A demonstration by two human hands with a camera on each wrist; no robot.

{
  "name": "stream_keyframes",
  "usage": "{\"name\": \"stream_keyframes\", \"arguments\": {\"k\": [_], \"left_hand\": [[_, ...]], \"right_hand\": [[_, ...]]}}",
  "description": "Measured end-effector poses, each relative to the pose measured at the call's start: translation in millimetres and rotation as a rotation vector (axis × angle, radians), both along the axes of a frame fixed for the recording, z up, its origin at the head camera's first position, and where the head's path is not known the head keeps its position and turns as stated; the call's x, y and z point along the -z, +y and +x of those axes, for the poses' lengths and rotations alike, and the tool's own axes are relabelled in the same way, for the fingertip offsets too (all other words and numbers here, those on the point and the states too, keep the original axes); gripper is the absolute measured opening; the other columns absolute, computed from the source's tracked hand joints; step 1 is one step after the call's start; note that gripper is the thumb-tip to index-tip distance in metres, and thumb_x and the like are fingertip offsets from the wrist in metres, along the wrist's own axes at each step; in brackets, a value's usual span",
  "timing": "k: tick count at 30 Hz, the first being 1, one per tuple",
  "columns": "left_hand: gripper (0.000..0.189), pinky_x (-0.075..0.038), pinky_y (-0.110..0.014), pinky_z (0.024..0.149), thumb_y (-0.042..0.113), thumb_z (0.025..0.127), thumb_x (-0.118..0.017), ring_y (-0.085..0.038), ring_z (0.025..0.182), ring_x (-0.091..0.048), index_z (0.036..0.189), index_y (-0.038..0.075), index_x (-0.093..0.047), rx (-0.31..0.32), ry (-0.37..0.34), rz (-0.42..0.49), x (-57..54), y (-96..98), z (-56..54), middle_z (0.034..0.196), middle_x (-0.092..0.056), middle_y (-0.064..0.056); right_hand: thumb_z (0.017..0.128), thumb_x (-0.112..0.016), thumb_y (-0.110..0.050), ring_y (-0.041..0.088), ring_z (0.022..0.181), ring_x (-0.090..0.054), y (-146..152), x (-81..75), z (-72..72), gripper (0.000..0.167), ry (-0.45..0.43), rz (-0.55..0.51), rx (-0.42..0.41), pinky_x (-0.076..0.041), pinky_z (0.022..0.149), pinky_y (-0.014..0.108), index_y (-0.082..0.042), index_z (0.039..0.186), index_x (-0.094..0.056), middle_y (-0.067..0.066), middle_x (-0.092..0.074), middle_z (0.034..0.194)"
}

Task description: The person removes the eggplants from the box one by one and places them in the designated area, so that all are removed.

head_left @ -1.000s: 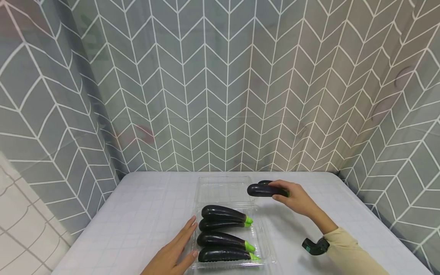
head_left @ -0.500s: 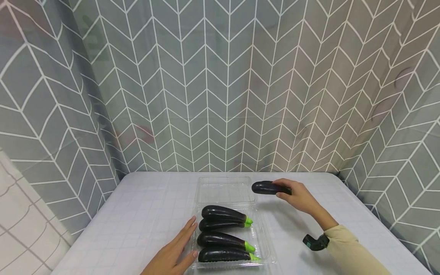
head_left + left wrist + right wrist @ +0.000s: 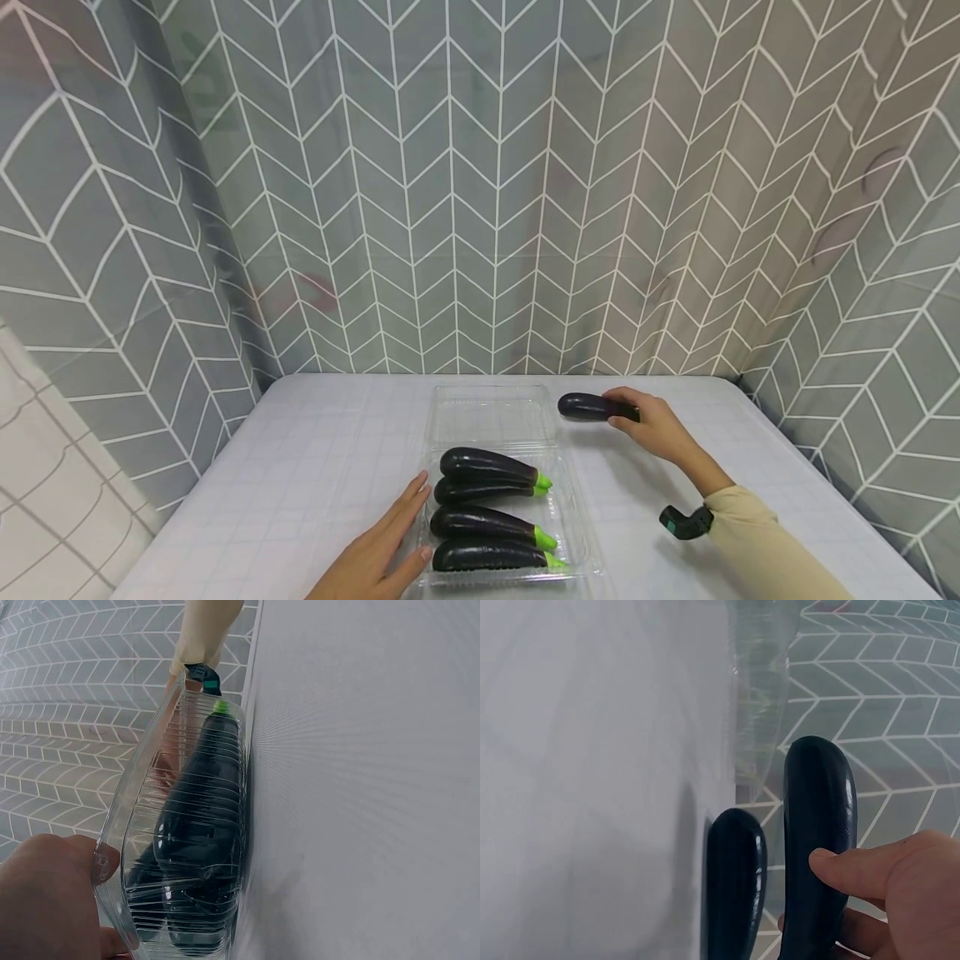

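My right hand [image 3: 649, 423] grips a dark purple eggplant [image 3: 583, 406] at the far right of the table, thumb on its near side. In the right wrist view that eggplant [image 3: 814, 791] is held off the tabletop, beside a second eggplant [image 3: 733, 881] lying on it; the head view hides the second one. My left hand [image 3: 375, 546] touches the left rim of a clear plastic clamshell container [image 3: 581, 533], fingers fairly straight. Several eggplants [image 3: 487, 523] lie side by side in its base, green stem ends to the right.
The container's clear lid [image 3: 491, 414] lies folded back behind the base, left of the held eggplant. A white cloth covers the table [image 3: 322, 450]. Patterned grey curtains [image 3: 465, 208] hang at the back and sides. A black wrist device [image 3: 686, 522] sits below my right sleeve.
My right hand has carried its eggplant slightly right and farther back, over the second eggplant, which it now hides in the head view. My left hand stays at the container's rim.
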State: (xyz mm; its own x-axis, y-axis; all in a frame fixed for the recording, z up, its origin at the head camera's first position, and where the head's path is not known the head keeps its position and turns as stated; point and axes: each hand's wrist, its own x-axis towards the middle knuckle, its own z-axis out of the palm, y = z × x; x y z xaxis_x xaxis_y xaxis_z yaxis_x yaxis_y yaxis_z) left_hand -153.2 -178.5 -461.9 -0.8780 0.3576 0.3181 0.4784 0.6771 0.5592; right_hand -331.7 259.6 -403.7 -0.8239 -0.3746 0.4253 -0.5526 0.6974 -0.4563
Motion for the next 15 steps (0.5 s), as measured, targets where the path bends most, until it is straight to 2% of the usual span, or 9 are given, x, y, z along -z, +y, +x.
{"name": "stream_keyframes", "arguments": {"k": [8, 15], "left_hand": [[0.072, -0.047, -0.058, 0.103, 0.049, 0.105, -0.057, -0.029, 0.147, -0.039, 0.162, 0.008, -0.038, -0.004, -0.009, 0.0, 0.6, 0.5, 0.0, 0.17, -0.027, -0.005], [0.073, -0.047, -0.057, 0.105, 0.051, 0.105, -0.057, -0.026, 0.148, -0.037, 0.163, 0.011, -0.037, -0.012, -0.033, 0.005, 0.5, 0.3, 0.2, 0.171, -0.025, 0.001]], "right_hand": [[0.091, -0.077, -0.002, 0.045, 0.113, -0.064, 4, 11.7, -9.0, 0.034, -0.005, 0.007, 0.027, -0.047, 0.095, 0.063, -0.002, 0.124, -0.07, 0.019, -0.071, 0.12], [0.09, -0.077, -0.001, 0.049, 0.117, -0.061, 7, 21.2, -16.1, 0.034, -0.023, -0.009, 0.043, -0.045, 0.099, 0.066, 0.001, 0.123, -0.07, 0.023, -0.07, 0.121]]}}
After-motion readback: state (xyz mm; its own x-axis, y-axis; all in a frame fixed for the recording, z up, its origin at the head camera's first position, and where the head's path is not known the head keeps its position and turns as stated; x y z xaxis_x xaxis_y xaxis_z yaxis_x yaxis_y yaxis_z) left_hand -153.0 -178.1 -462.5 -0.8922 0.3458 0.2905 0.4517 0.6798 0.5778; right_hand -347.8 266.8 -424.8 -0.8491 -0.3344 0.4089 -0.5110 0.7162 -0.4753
